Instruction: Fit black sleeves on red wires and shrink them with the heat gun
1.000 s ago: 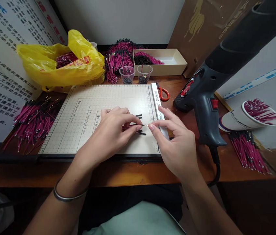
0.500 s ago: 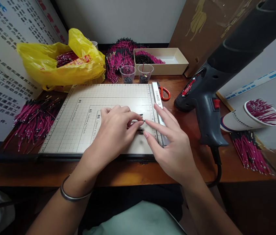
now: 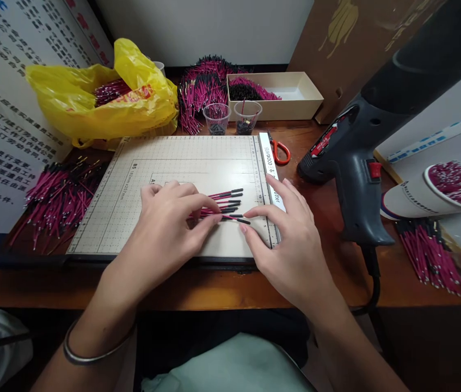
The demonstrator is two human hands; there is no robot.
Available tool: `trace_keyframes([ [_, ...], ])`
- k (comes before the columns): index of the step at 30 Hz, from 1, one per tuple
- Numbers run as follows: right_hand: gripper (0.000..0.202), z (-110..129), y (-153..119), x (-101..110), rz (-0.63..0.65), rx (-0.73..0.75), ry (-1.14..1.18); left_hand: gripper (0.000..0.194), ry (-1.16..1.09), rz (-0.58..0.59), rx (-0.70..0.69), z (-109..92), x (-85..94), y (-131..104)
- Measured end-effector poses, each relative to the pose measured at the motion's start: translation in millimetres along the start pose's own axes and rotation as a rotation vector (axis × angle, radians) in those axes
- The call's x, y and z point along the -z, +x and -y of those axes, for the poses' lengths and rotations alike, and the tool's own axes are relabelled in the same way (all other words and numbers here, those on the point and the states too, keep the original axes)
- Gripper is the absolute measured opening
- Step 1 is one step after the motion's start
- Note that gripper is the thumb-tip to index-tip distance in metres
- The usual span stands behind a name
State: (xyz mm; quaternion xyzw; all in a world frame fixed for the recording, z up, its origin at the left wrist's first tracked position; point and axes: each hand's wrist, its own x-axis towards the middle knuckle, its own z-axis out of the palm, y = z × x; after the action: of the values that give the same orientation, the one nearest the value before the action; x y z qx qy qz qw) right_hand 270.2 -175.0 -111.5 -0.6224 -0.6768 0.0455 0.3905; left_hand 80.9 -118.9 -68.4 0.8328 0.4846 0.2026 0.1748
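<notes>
Magenta wires, black-tipped, lie on the cutting board, partly under the left hand. Its thumb and forefinger nearly meet at them; cannot tell if clamped. Right hand: thumb and forefinger apart, near one black tip.

Has a bare left forearm and a bare right forearm, ending in a left grip and a right grip, both bare as well. Wears a narrow metal bangle around the left forearm, above the wrist. Gleams silver-grey along the lower curve, looks duller up the outer side, smooth and rounded in section. Wears a pale sage-green garment of plain cloth, softly folded, cut off by the bottom edge. Shows near-black cloth around the green, too shadowed to make out seams.
</notes>
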Motion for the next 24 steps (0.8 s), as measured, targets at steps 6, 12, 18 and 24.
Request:
trace_keyframes([
  [6, 0.017, -2.5, 1.5, -0.3, 0.001, -0.004, 0.020, 0.011, -0.005, -0.004, 0.008, 0.9, -5.3, -4.4],
  [12, 0.018, -5.9, 1.5, -1.1, 0.002, 0.004, 0.035, 0.012, -0.073, 0.039, 0.009, 2.6, -6.9, -2.7],
  [18, 0.021, -3.9, 3.3, 0.1, 0.009, 0.011, 0.045, 0.012, -0.050, 0.037, -0.055, -3.5, -12.8, -5.7],
  [24, 0.017, 0.1, 1.7, 5.0, -0.007, 0.019, 0.080, 0.014, -0.051, -0.039, -0.055, -2.3, -12.0, -10.5],
])
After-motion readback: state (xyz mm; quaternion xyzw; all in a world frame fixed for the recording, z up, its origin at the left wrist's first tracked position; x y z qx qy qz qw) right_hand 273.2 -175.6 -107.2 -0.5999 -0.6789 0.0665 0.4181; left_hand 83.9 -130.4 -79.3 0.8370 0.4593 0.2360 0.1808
